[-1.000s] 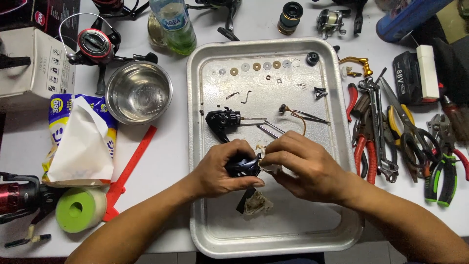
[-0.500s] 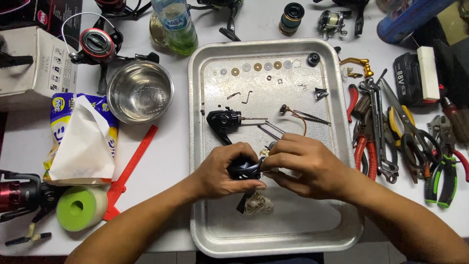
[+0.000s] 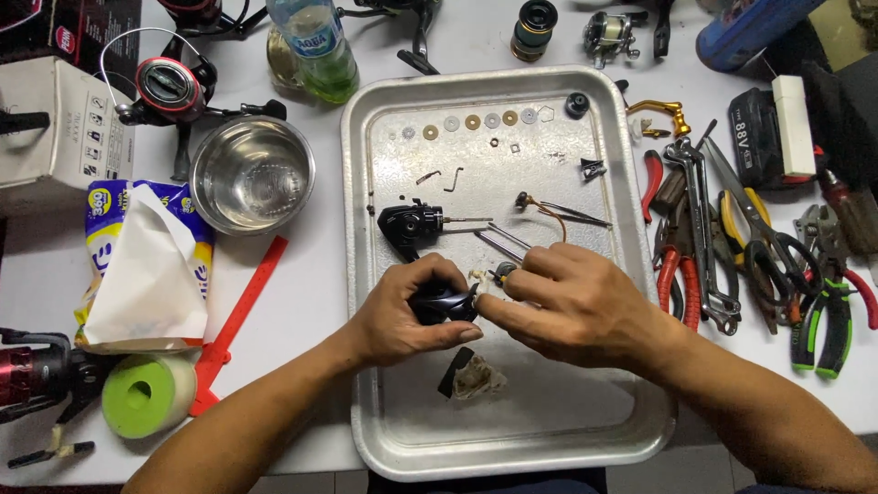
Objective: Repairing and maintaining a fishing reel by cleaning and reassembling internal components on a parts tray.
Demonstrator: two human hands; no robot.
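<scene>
a big white table (image 3: 302, 274) holds a shiny metal tray (image 3: 631, 402). both hands meet over the middle of the tray. the left hand (image 3: 402, 316) is curled around a small black reel part (image 3: 444, 304) and holds it just above the tray floor. the right hand (image 3: 572, 306) has its fingers pinched narrow at the end of that part, touching it. a round steel bowl (image 3: 251, 174) sits left of the tray, and a pile of pliers (image 3: 732, 247) lies on the right. another black reel body (image 3: 412, 224) lies in the tray near the hands. a row of tiny washers (image 3: 471, 121) sits along the tray's top.
</scene>
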